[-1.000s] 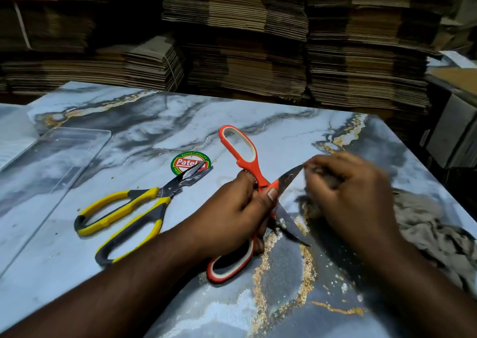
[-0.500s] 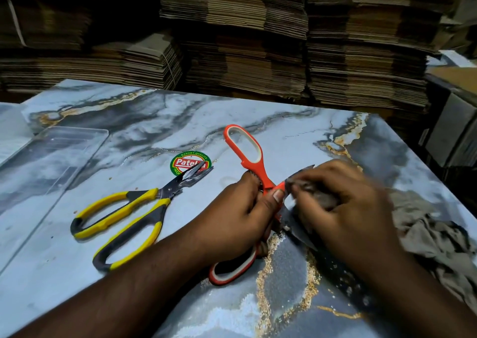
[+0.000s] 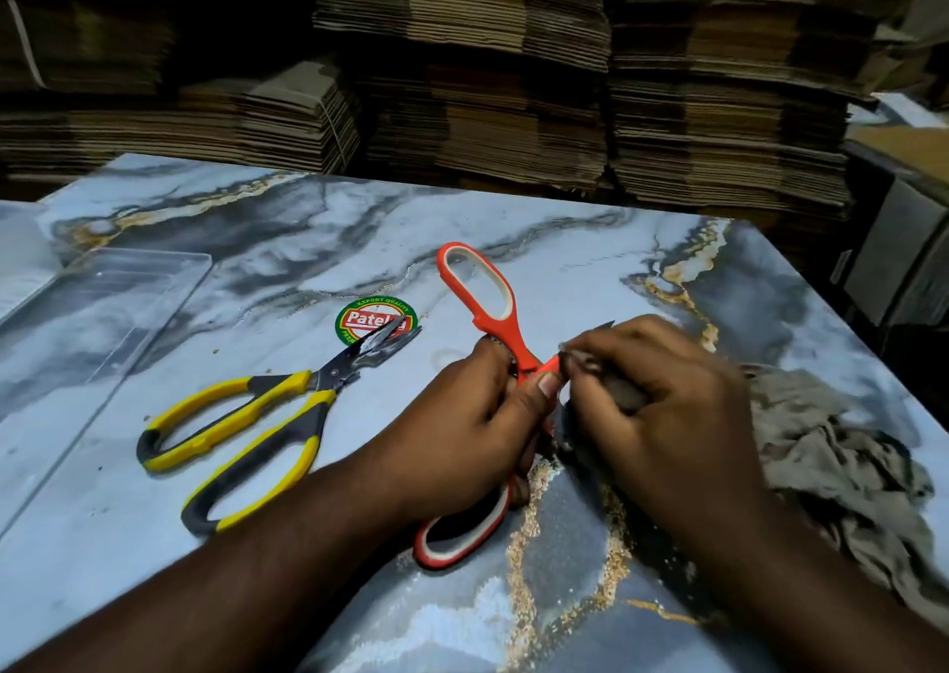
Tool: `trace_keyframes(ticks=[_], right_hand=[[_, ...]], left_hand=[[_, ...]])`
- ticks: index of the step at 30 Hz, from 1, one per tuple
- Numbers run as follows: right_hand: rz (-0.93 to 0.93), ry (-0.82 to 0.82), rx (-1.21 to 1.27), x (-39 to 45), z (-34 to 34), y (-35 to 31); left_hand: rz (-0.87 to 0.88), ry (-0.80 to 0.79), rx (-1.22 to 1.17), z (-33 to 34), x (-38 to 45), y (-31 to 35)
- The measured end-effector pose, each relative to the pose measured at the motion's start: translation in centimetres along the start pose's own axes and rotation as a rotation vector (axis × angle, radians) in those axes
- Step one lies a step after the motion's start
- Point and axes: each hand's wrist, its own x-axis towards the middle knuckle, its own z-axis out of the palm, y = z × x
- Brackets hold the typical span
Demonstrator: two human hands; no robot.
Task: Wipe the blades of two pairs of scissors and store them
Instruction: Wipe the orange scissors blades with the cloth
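Note:
Orange-handled scissors [image 3: 482, 302] lie opened wide at the table's middle. My left hand [image 3: 477, 426] grips them near the pivot, thumb on the orange shank. My right hand [image 3: 662, 405] pinches a fold of the grey-brown cloth [image 3: 842, 462] round one blade close to the pivot; only that blade's tip shows above my knuckles, and the other blade is mostly hidden under my hands. Yellow-and-black scissors [image 3: 246, 426] rest to the left, blades nearly closed and pointing up-right.
A clear plastic tray [image 3: 102, 302] sits at the left edge of the marble-patterned table [image 3: 565, 261]. A round green and red sticker [image 3: 375, 318] lies under the yellow scissors' tips. Stacks of flat cardboard [image 3: 513, 81] rise behind the table.
My right hand with the cloth has slid along the blade from near its tip inward toward the pivot. My left hand has kept its grip on the orange scissors.

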Motion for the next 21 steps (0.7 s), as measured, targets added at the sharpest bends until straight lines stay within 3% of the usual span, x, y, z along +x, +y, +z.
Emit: trace_keyframes(ticks=[5,9,13,16,21], right_hand=[[0.097,0.078,0.017,0.9,0.0,1.5],[0.041,0.032,0.029,0.1,0.2,0.2],[0.290,0.117,0.095,2.3,-1.3,3.0],[0.302,0.166,0.126,1.7,-2.7,1.7],[0.110,-0.075,0.122,0.3,-0.5,-1.3]], left_hand=[[0.010,0.001,0.024,-0.1,0.0,0.0],[0.014,0.008,0.026,-0.2,0.1,0.1],[-0.009,0.015,0.033,-0.1,0.0,0.3],[-0.052,0.030,0.011,0.0,0.1,0.2],[-0.043,0.052,0.012,0.0,-0.1,0.0]])
